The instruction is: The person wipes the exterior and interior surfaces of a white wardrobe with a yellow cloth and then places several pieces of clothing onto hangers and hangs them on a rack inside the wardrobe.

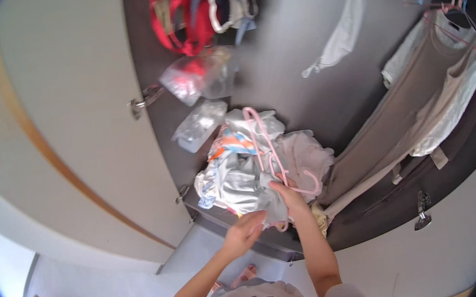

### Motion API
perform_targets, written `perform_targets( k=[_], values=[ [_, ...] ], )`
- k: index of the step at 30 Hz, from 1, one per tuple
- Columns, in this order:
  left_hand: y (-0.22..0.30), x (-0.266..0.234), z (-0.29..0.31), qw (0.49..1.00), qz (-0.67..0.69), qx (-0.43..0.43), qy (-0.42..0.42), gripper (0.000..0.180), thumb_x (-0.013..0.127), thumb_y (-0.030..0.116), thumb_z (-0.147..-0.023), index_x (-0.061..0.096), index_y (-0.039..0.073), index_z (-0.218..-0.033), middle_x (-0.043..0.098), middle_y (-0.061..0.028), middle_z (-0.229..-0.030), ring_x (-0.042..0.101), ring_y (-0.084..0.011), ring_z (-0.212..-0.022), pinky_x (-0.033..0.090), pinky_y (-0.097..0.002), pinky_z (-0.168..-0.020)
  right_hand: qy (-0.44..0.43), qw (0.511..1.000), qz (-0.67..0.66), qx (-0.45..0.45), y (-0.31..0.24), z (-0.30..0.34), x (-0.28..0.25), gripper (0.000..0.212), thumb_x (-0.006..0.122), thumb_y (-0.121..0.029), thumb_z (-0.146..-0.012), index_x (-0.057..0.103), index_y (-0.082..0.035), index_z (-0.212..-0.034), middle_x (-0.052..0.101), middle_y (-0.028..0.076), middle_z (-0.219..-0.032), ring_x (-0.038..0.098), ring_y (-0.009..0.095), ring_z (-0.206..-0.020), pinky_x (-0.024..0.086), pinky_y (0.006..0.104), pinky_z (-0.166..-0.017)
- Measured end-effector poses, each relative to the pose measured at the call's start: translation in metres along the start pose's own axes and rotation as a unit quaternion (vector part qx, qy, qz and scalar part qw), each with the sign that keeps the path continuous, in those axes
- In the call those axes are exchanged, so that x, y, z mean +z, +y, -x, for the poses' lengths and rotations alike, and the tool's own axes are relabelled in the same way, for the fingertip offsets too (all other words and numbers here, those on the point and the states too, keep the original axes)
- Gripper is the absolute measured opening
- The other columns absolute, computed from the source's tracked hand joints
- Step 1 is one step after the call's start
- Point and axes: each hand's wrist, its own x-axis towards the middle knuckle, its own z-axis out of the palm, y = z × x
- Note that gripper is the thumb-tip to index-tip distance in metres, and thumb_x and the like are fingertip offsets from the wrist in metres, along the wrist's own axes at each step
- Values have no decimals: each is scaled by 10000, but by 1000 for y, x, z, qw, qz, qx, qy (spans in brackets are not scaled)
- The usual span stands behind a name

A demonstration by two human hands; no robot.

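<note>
Wardrobe interior (296,40), dark-lined, with a heap of clothes (232,176) at the centre of the frame.
Right hand (292,196) grips a grey cloth (274,200) just below centre, beside a pink hanger (251,110); left hand (244,235), fingers extended, stands lower left of it, contact unclear. Step in hand, apparently: handling cloth and hanger; the next move likely calls for the left hand to close on the cloth's edge.

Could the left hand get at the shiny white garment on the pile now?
Likely yes: the left hand looks open and close to the shiny white garment, much of which lies uncovered, with the right hand and grey cloth to its right.
</note>
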Motion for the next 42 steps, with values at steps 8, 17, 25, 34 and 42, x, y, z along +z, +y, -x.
perform_targets(
  k=[8,17,25,34,42],
  values=[
    [3,-115,43,976,-30,-112,186,254,475,79,-948,607,-8,-1147,643,-168,-1082,602,-305,-1023,456,-369,-905,-355,921,158,10,-93,85,71,463,707,-135,-808,565,29,-1217,590,12,-1089,501,91,-1013,399,256,-893],
    [39,-165,125,964,135,-227,-17,316,534,187,-927,604,35,-1195,638,-130,-1113,578,-233,-984,438,-334,-904,-474,850,214,-83,-79,102,142,319,692,-132,-800,606,0,-1078,592,-16,-968,486,82,-944,389,256,-842],
    [77,-161,169,971,4,-234,40,256,693,202,-833,626,20,-1000,611,-25,-731,514,-136,-683,446,-301,-659,-396,886,208,-124,-54,112,166,116,580,-176,-921,592,-62,-934,549,-27,-847,460,58,-802,376,223,-744],
    [49,-101,129,957,177,-196,118,232,534,217,-974,594,20,-866,584,-32,-808,547,-114,-792,451,-278,-743,-419,885,181,-96,-46,127,137,122,579,-163,-919,622,-53,-949,567,-28,-880,474,63,-845,391,237,-771],
    [41,-58,85,992,23,-106,62,122,665,94,-866,599,-6,-887,608,-71,-853,602,-170,-812,481,-307,-749,-354,910,174,-130,-69,122,91,96,557,-123,-931,615,-50,-955,494,-60,-804,396,21,-723,342,195,-630]
  ],
)
